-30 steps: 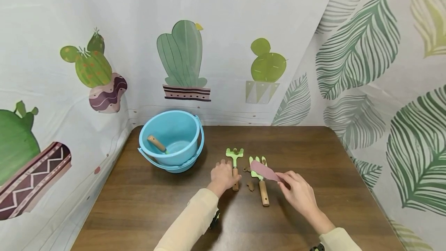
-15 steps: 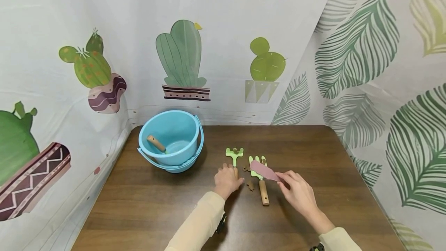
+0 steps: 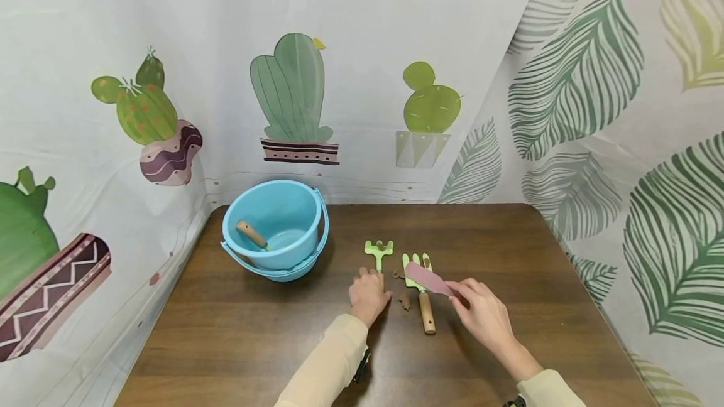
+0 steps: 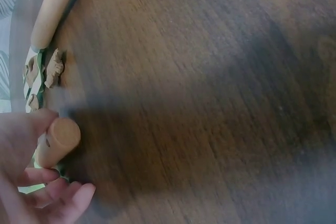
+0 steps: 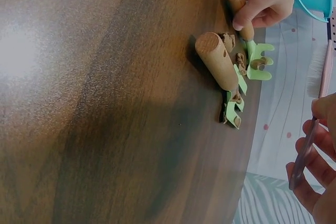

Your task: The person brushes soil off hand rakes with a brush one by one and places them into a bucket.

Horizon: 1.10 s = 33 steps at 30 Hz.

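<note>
My left hand grips the wooden handle of a small light-green hand rake, which lies on the table. In the left wrist view, the round end of the handle shows between thumb and fingers. My right hand pinches a pink brush by its handle; pale bristles show in the right wrist view. Beneath the brush lies a green hand fork with a wooden handle, partly covered by it in the head view. Brown crumbly lumps lie between the two tools, and some sit on their tines.
A light-blue bucket stands at the back left of the brown table, its handle hanging down at the side. Inside leans another tool with a wooden handle. A patterned cloth backdrop rises behind the table.
My left hand has shifted slightly right and down, from beside the rake's handle to gripping it. The right hand and brush have hardly moved.
</note>
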Available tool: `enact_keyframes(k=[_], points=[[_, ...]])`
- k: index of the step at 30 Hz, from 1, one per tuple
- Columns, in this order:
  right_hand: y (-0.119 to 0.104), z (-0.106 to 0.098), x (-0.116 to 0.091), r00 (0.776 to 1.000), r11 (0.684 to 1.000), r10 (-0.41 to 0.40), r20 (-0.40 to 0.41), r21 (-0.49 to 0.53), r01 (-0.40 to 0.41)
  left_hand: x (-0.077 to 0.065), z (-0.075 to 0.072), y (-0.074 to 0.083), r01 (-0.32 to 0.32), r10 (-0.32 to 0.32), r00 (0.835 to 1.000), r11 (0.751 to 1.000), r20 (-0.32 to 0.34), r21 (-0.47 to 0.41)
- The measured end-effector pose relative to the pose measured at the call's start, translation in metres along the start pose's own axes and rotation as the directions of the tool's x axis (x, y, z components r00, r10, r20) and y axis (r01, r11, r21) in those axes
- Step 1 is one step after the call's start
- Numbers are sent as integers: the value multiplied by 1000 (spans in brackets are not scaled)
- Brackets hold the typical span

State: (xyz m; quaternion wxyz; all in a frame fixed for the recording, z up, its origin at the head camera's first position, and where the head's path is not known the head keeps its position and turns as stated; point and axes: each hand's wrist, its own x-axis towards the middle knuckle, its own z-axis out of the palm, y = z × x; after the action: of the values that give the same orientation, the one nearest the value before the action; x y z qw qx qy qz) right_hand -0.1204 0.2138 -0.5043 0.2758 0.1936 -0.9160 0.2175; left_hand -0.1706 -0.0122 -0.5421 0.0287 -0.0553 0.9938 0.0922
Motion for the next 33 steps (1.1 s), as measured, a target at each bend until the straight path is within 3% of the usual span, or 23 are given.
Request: enact_keyframes(k=[11,19,23,33], points=[[0,0,1,1000,1000,2,14,-3,-2,3,-6,-6,26,-32,997,996,-66,-91],[1,-1,2,1000,1000,0,11,-4,0,5,-6,-12,90,-92,996,993,-20,-80],[1,-1,1,1000,1000,8,17,-5,-7,5,-6,-16,129,-132,991,988,-28,-83],[1,-2,-1,1000,1000,15,18,-5,-15,8,-4,-23,133,-142,988,983,-62,-124]])
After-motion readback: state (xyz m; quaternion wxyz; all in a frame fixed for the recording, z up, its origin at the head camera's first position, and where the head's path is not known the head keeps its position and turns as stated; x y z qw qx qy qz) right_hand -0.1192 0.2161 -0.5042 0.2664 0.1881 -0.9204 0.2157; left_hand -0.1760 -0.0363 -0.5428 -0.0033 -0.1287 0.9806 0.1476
